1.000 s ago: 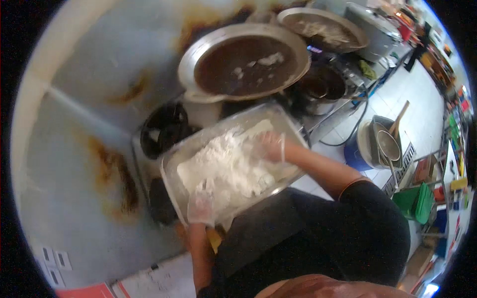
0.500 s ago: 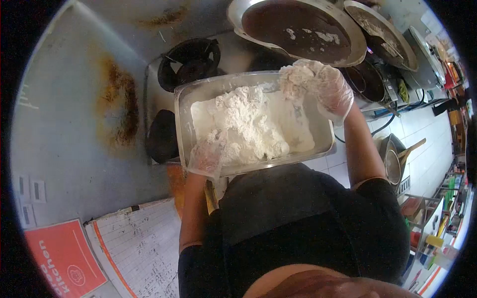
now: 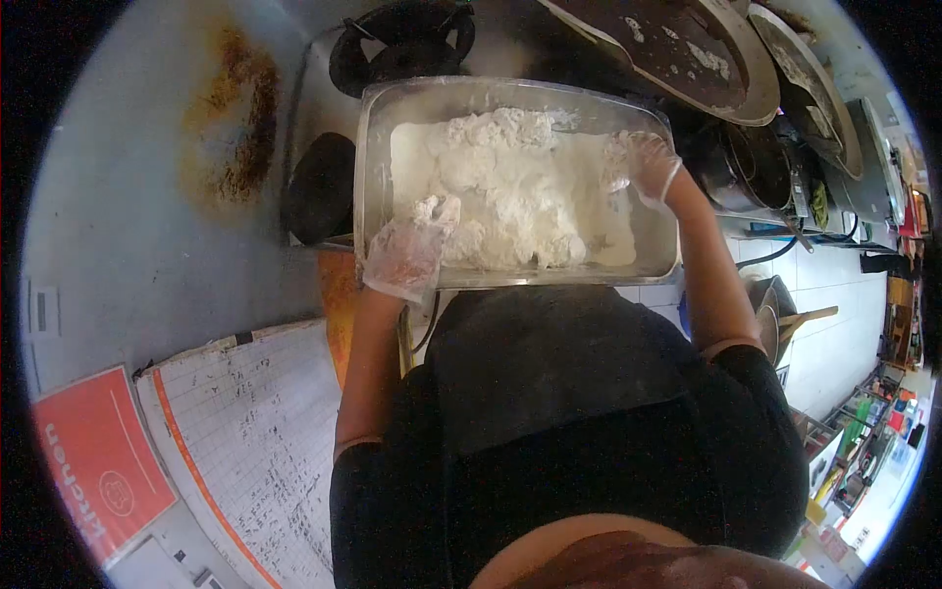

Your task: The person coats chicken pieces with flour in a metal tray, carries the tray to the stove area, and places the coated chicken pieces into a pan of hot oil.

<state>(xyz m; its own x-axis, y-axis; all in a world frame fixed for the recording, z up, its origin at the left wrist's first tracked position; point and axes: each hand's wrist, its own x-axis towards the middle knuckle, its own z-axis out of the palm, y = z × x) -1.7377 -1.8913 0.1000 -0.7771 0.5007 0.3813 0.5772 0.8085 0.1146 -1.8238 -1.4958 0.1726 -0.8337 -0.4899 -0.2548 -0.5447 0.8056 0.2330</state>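
Observation:
A rectangular metal tray (image 3: 520, 282) holds white flour (image 3: 530, 201) with floury, lumpy pieces (image 3: 500, 128) coated in it. My left hand (image 3: 407, 250), in a clear plastic glove, is over the tray's near left corner, its fingers curled round a small floured lump. On the tray's right side, my right hand (image 3: 645, 165), gloved too, reaches down into the flour. Its fingers are dusted white and blurred, and whether anything is between them cannot be made out.
Black burner rings (image 3: 402, 44) lie behind and left of the tray. A wide pan of dark liquid (image 3: 756, 83) is at the upper right, beside another pan (image 3: 819, 98) and a pot (image 3: 741, 172). The stained metal wall (image 3: 128, 196) stands at left.
My right hand has lowered from above the tray's far right edge into the flour, and the clump it carried now lies among the others. The view has turned, with the tray higher in it.

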